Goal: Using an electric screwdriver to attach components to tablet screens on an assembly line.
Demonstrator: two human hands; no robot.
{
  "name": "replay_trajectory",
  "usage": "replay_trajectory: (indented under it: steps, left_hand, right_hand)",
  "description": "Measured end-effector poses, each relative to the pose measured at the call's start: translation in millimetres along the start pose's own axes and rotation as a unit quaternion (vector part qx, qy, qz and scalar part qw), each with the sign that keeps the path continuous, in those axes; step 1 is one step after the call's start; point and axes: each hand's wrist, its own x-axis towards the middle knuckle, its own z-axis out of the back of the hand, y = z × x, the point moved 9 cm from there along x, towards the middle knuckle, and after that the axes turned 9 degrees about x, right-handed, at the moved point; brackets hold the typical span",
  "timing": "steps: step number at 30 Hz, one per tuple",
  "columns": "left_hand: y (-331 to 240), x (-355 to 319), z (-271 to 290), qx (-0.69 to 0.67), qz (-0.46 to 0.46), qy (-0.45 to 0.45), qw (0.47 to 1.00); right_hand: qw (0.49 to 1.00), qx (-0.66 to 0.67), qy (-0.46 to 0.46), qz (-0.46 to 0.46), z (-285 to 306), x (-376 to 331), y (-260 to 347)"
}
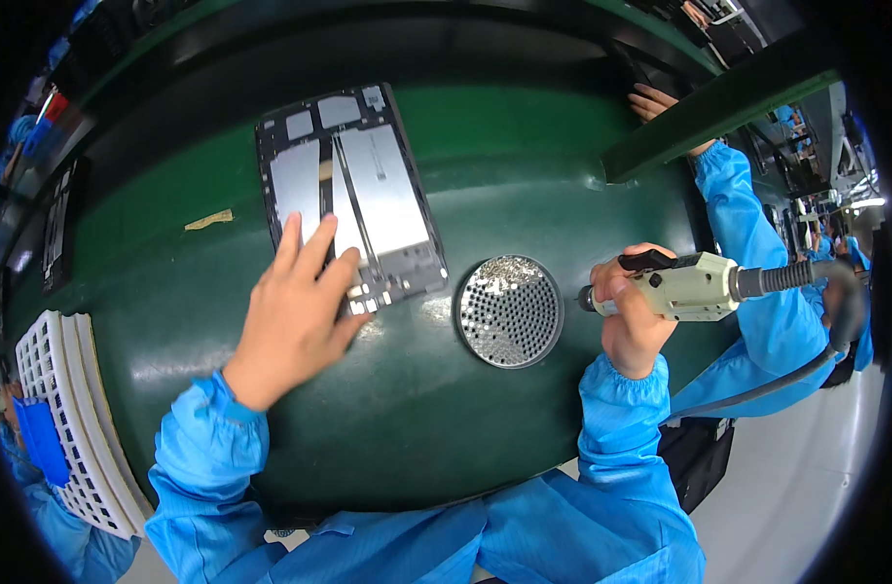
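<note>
1. Head view, looking down on a green work surface [417, 409] that bends with the lens.
2. Left hand [295, 311] lies flat, fingers spread wide, on the lower edge of an opened tablet chassis [353, 195]; fingertips touch its silver inner plates. Nothing gripped.
3. Chassis lies back-open, dark frame, tilted slightly, left of centre and at the far side of the mat.
4. Right hand [631, 311] is closed around a cream electric screwdriver [689, 285]; the tool lies roughly horizontal, bit pointing left.
5. Bit tip sits just beside the right rim of a round perforated screw tray [509, 311]; contact not clear.
6. Tray lies on the mat between the two hands, just right of the chassis' lower corner, not touching it.
7. Grey cable [806, 360] leaves the tool's rear and loops down to the right.
8. White slotted racks [71, 419] stand at the left edge.
9. Another person's hand [650, 100] in a blue sleeve rests at upper right, well apart.
</note>
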Motion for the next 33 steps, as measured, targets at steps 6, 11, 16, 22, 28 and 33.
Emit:
replay_trajectory:
  steps: [6,11,16,22,28,33]
  left_hand:
    - [63,70,2,0.019,0.005,-0.054,0.998]
    - [98,101,-6,-0.002,0.047,-0.085,0.995]
    - [44,80,3,0.078,-0.028,-0.225,0.971]
    - [-62,42,-26,-0.265,-0.184,0.035,0.946]
    - [-85,42,-46,-0.274,-0.235,0.005,0.933]
    - [-89,41,-60,-0.268,-0.240,0.038,0.932]
  right_hand:
    - [1.000,0.012,0.005,0.008,-1,-1,3]
    - [1.000,-0.006,0.002,-0.011,-5,1,1]
    - [0.997,-0.070,-0.029,-0.022,4,8,1]
    - [0.998,-0.038,0.003,-0.054,-7,17,3]
    - [0.998,0.038,0.055,-0.016,-25,6,8]
    - [0.991,0.088,0.098,-0.003,-62,-8,5]
